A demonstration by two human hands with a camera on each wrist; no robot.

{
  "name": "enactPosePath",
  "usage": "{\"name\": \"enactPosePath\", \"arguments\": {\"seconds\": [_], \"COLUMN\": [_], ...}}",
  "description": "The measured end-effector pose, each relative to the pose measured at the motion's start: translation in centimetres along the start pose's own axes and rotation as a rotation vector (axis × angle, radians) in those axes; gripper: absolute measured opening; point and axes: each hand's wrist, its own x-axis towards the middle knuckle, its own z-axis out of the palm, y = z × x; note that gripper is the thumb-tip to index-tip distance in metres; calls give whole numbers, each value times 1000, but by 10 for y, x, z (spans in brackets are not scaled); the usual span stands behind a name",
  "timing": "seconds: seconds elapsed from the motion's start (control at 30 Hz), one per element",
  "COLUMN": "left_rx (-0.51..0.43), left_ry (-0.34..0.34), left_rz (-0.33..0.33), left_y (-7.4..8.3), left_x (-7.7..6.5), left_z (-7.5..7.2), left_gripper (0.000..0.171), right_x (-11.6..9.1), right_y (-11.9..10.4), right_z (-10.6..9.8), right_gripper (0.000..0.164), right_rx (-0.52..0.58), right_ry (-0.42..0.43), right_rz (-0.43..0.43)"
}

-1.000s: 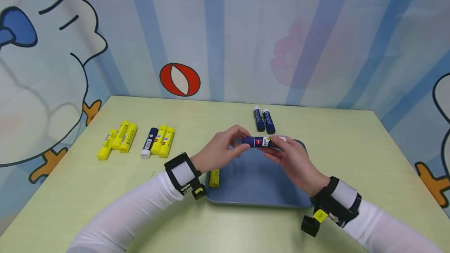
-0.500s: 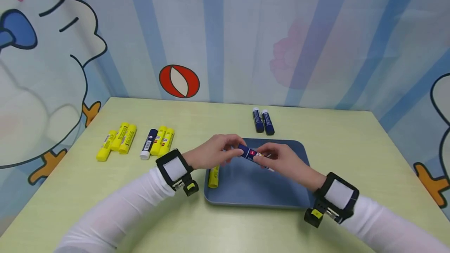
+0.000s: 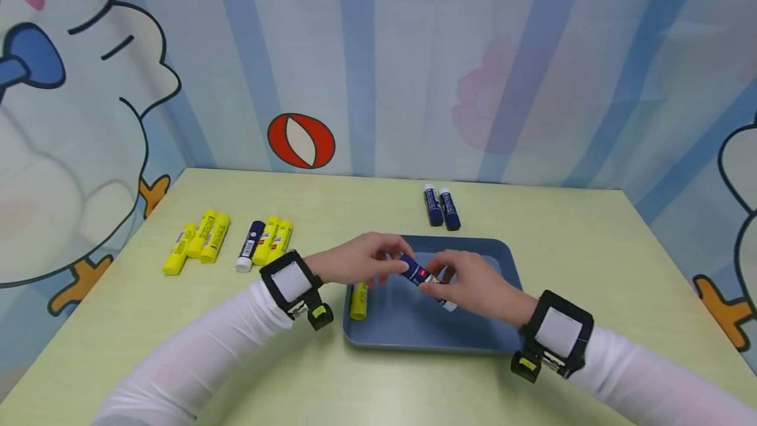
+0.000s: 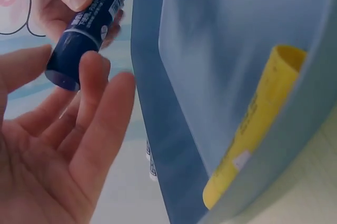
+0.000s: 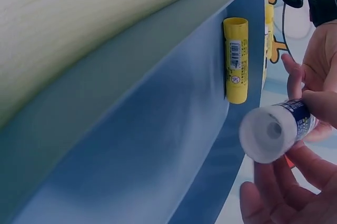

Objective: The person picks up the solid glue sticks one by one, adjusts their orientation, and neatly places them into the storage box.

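A dark blue glue stick (image 3: 416, 273) with a white end is held between both hands above the grey-blue tray (image 3: 426, 337). My left hand (image 3: 363, 259) pinches its blue end between thumb and fingers, as the left wrist view shows. Nearer the white end, my right hand (image 3: 478, 283) grips it between thumb and fingers. The stick slants, white end down toward the right and toward me. In the right wrist view, the round white end (image 5: 267, 134) faces the camera. Inside the tray, along its left wall, lies a yellow glue stick (image 3: 359, 302), partly hidden by my left hand in the head view.
Left on the table lie three yellow glue sticks (image 3: 202, 234). Closer to the tray, a blue glue stick (image 3: 251, 246) lies beside two yellow ones (image 3: 266, 240). Two more blue glue sticks (image 3: 449, 209) lie behind the tray. A printed curtain (image 3: 402, 71) hangs behind the table.
The held glue stick has turned from nearly level to slanting, its white end swinging down toward me. Both hands have come lower over the tray and keep hold of it.
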Motion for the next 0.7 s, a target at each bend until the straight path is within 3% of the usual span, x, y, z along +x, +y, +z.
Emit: {"name": "enactPosePath", "arguments": {"seconds": [0.17, 0.27, 0.47, 0.57, 0.7], "left_rx": [-2, 53, 300, 355, 306], "left_ry": [81, 157, 307, 317, 257], "left_rz": [-29, -79, -247, -333, -430], "left_y": [-8, -15, -27, -32, -39], "left_x": [-10, -20, -38, -41, -40], "left_z": [-9, -16, -21, -20, -16], "left_gripper": [37, 35, 24, 24, 27], "right_x": [1, 2, 7, 12, 22], "right_y": [4, 9, 15, 14, 10], "right_z": [0, 0, -1, 1, 9], "right_gripper": [18, 20, 25, 25, 25], "right_rx": [17, 65, 134, 159, 173], "right_ry": [-19, -47, -70, -69, -73], "right_rz": [9, 61, 202, 268, 331]}}
